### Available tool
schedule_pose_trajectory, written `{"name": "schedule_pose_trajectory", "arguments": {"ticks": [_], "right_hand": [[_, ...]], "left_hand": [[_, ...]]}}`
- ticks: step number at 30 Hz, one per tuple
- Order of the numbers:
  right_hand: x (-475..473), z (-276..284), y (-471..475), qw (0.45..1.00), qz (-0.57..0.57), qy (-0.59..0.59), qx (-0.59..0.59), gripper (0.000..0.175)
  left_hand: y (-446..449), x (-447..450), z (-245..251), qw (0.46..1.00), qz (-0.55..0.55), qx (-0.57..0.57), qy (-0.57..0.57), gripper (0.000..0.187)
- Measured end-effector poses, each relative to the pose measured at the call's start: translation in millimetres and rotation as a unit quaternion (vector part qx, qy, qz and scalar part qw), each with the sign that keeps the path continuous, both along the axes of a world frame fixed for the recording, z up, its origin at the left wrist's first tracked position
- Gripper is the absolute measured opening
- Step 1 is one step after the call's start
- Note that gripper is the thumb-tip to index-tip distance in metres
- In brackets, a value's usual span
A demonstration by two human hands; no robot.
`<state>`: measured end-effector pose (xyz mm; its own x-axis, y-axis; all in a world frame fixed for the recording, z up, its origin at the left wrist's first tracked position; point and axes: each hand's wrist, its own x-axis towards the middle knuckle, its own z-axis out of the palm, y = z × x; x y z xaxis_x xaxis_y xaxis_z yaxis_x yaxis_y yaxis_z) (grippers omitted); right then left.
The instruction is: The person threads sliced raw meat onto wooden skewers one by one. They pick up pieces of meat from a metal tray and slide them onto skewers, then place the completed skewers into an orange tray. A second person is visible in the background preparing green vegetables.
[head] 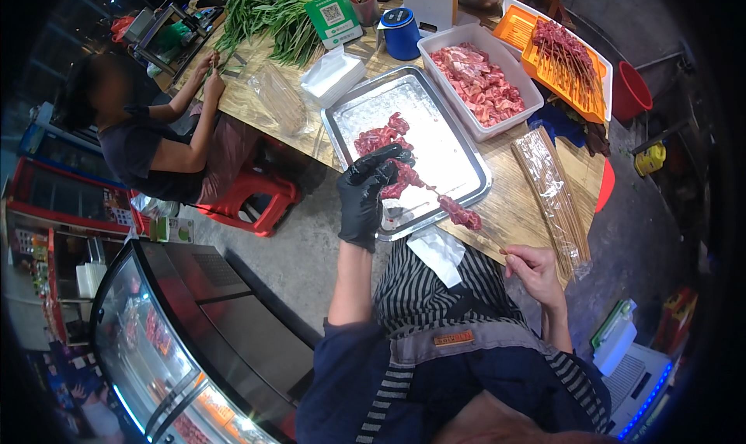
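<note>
My left hand, in a black glove, pinches a strip of raw red meat above the near left part of a metal tray. The strip is on or at the tip of a thin skewer. Bare, my right hand grips the other end of that skewer near the table edge. Further down the skewer sits a threaded chunk of meat. More loose meat pieces lie on the tray just beyond the glove, which partly hides them.
A plastic tub of cut meat stands behind the tray. Right of it are wrapped skewers and an orange tray with loaded skewers. Tissues, a blue canister and leafy greens stand further off. A person sits at left.
</note>
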<state>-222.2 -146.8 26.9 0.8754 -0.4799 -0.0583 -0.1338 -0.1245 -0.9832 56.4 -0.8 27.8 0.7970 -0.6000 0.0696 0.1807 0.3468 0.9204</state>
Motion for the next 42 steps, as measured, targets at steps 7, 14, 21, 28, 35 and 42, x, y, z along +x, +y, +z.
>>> {"name": "schedule_pose_trajectory", "arguments": {"ticks": [7,14,21,28,35,42], "right_hand": [[0.9,-2.3,-0.4,1.0,0.0,-0.004,-0.011,0.015],[-0.8,4.0,-6.0,1.0,0.016,0.015,-0.006,0.015],[0.4,7.3,-12.4,0.999,0.035,0.014,-0.007,0.017],[13.6,6.4,-2.9,1.0,0.03,0.0,0.009,0.016],[26.1,0.6,4.8,0.999,0.018,-0.041,0.031,0.015],[24.8,-1.8,2.2,0.999,0.015,-0.031,0.01,0.014]], "left_hand": [[-0.5,-2.7,0.1,0.999,0.0,0.022,-0.027,0.024],[5.1,3.5,5.5,0.997,-0.075,0.03,0.003,0.024],[11.8,8.2,9.9,0.99,-0.139,0.005,0.013,0.027],[9.3,2.2,4.0,0.994,-0.097,-0.015,0.049,0.025],[6.0,1.9,-18.2,0.983,-0.085,-0.097,0.13,0.033],[-7.9,-18.6,-49.8,0.966,-0.124,-0.113,0.195,0.038]]}}
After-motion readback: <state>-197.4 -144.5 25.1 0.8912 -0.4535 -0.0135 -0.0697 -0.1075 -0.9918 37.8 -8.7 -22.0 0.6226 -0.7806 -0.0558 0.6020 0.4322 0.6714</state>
